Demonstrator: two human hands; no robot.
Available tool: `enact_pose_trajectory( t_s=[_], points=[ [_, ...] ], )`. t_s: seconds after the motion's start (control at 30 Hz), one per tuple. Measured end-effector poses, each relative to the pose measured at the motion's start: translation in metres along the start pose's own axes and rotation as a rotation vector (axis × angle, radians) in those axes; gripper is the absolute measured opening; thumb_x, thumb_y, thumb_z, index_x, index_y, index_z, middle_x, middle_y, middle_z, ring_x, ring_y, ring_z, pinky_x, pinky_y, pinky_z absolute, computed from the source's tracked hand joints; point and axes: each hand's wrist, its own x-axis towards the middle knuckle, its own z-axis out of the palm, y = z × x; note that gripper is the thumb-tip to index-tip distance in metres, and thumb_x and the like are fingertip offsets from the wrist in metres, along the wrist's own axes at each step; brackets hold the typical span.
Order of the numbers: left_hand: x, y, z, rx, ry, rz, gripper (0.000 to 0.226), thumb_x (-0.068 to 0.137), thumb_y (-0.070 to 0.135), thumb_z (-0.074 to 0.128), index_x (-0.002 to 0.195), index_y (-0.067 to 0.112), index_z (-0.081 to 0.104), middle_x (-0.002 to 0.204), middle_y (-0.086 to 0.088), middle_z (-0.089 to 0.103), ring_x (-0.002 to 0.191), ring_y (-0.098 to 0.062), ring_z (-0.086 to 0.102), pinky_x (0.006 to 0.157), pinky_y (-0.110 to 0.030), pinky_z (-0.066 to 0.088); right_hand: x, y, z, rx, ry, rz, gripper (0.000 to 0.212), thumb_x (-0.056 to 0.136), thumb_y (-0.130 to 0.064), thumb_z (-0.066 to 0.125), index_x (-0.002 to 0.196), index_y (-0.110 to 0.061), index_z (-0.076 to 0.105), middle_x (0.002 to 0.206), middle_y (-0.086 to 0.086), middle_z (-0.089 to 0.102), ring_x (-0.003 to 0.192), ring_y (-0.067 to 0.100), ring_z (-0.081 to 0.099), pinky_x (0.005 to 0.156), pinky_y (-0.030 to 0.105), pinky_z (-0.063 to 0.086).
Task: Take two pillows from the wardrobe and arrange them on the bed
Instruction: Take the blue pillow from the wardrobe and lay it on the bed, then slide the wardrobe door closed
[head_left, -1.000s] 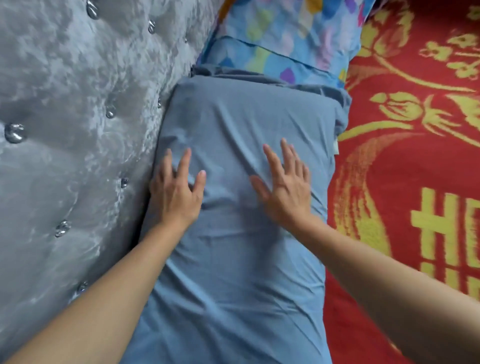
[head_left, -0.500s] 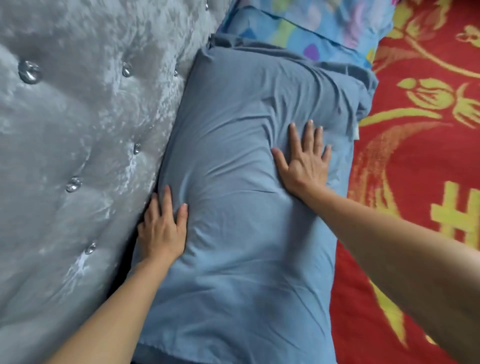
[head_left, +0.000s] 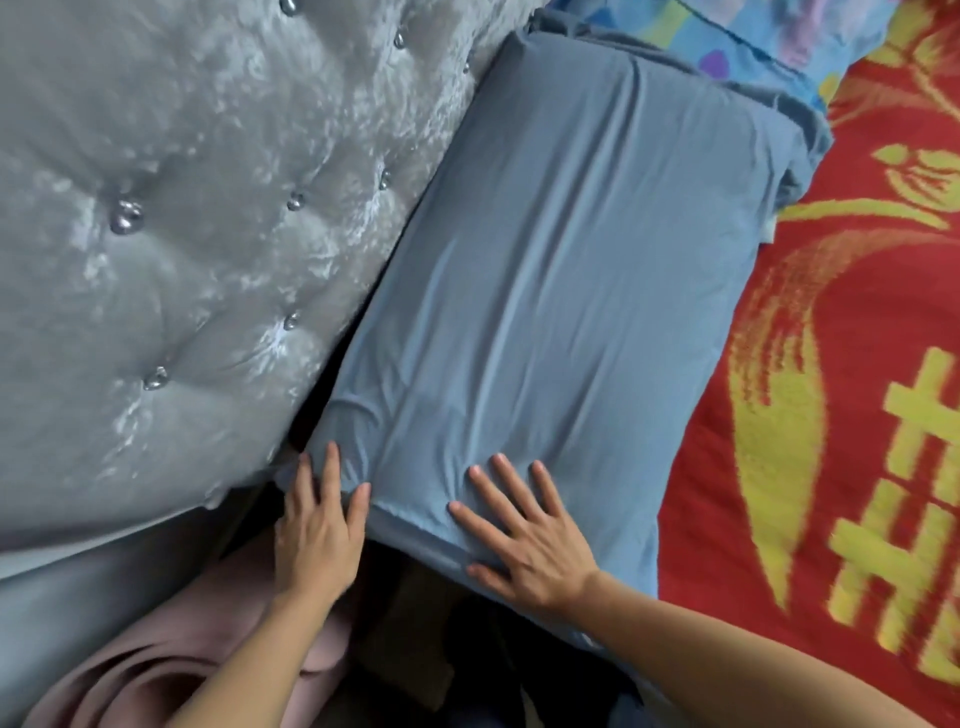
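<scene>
Plain blue pillow (head_left: 561, 291) flat, just beside a patterned pillow (head_left: 753, 36).

There was only one view, from a wide-angle camera worn on the person's head. It looked steeply down and forward at close range along the blue pillow (head_left: 550, 291), which ran away from the lens. The tufted grey headboard (head_left: 197, 218) filled the left side and the red patterned bedcover (head_left: 841, 364) the right. Both forearms entered from the bottom edge, and straight lines bowed near the borders.
</scene>
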Motion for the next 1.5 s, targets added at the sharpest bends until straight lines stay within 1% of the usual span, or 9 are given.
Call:
enact_pose_trajectory(
  t_s=[0.1, 0.2, 0.3, 0.43, 0.57, 0.77, 1.17, 1.3, 1.5],
  points=[
    [-0.019, -0.012, 0.010, 0.020, -0.028, -0.028, 0.069, 0.091, 0.037, 0.053, 0.149, 0.016, 0.023, 0.142, -0.027, 0.039, 0.110, -0.049, 0.053, 0.075, -0.055, 0.052, -0.017, -0.015, 0.005, -0.038, -0.078, -0.070, 0.072, 0.085, -0.057, 0.048, 0.149, -0.033, 0.024, 0.158, 0.007, 0.023, 0.146, 0.036, 0.014, 0.115, 0.059, 0.012],
    [-0.045, -0.024, 0.018, 0.115, -0.133, -0.070, 0.070, 0.089, 0.028, 0.057, 0.149, 0.015, 0.022, 0.142, -0.021, 0.038, 0.114, -0.042, 0.051, 0.083, -0.051, 0.048, -0.036, -0.034, 0.003, -0.040, -0.143, -0.116, 0.063, 0.086, -0.049, 0.050, 0.143, -0.029, 0.038, 0.157, 0.008, 0.026, 0.146, 0.033, 0.020, 0.117, 0.059, 0.017],
    [-0.083, -0.027, 0.018, 0.188, -0.234, -0.095, 0.041, 0.092, 0.030, 0.047, 0.131, 0.019, 0.046, 0.133, -0.010, 0.044, 0.117, -0.032, 0.049, 0.089, -0.045, 0.046, -0.058, -0.059, -0.012, -0.016, -0.202, -0.137, 0.044, 0.083, -0.040, 0.060, 0.123, -0.023, 0.061, 0.141, 0.003, 0.053, 0.136, 0.027, 0.043, 0.109, 0.052, 0.038],
    [-0.143, -0.020, -0.003, 0.104, -0.241, -0.096, 0.028, 0.094, 0.029, 0.042, 0.117, 0.020, 0.054, 0.121, -0.006, 0.056, 0.108, -0.028, 0.057, 0.085, -0.041, 0.046, -0.097, -0.090, -0.053, 0.099, -0.342, -0.021, 0.026, 0.093, -0.029, 0.044, 0.097, -0.013, 0.065, 0.098, 0.005, 0.070, 0.091, 0.028, 0.067, 0.080, 0.039, 0.054],
    [-0.199, -0.015, -0.031, 0.059, -0.192, -0.054, 0.025, 0.093, 0.027, 0.042, 0.111, 0.018, 0.057, 0.114, -0.008, 0.066, 0.104, -0.030, 0.061, 0.081, -0.036, 0.046, -0.135, -0.114, -0.101, 0.034, -0.308, 0.035, 0.022, 0.084, -0.029, 0.063, 0.067, -0.016, 0.059, 0.060, -0.001, 0.064, 0.053, 0.023, 0.064, 0.045, 0.027, 0.047],
    [-0.279, 0.001, -0.064, 0.035, -0.075, -0.032, 0.022, 0.092, 0.029, 0.045, 0.104, 0.019, 0.060, 0.107, -0.007, 0.069, 0.099, -0.029, 0.063, 0.076, -0.034, 0.046, -0.176, -0.127, -0.166, 0.073, -0.245, 0.105, 0.033, 0.098, -0.031, 0.035, 0.092, -0.010, 0.060, 0.091, 0.010, 0.070, 0.083, 0.037, 0.065, 0.066, 0.040, 0.045],
    [-0.517, 0.041, -0.035, -0.139, 0.093, -0.219, 0.022, 0.091, 0.031, 0.049, 0.107, 0.022, 0.060, 0.105, -0.005, 0.069, 0.096, -0.028, 0.064, 0.076, -0.034, 0.052, -0.278, -0.160, -0.258, -0.066, -0.164, -0.207, 0.035, 0.100, -0.033, 0.034, 0.088, -0.010, 0.057, 0.084, 0.009, 0.069, 0.075, 0.032, 0.065, 0.063, 0.034, 0.045],
    [-0.614, 0.026, -0.036, -0.156, 0.144, -0.372, 0.021, 0.089, 0.031, 0.049, 0.101, 0.020, 0.063, 0.102, -0.007, 0.071, 0.095, -0.030, 0.065, 0.072, -0.033, 0.050, -0.304, -0.212, -0.277, -0.068, -0.173, -0.357, 0.032, 0.099, -0.036, 0.035, 0.091, -0.014, 0.058, 0.089, 0.007, 0.070, 0.081, 0.029, 0.066, 0.066, 0.030, 0.046],
    [-0.763, -0.040, -0.052, -0.256, 0.310, -0.635, 0.021, 0.087, 0.028, 0.054, 0.103, 0.020, 0.065, 0.103, -0.011, 0.071, 0.097, -0.031, 0.065, 0.074, -0.033, 0.050, -0.331, -0.344, -0.298, -0.097, -0.151, -0.656, 0.025, 0.092, -0.036, 0.044, 0.093, -0.017, 0.059, 0.096, 0.011, 0.071, 0.089, 0.039, 0.063, 0.069, 0.042, 0.048]
  ],
)
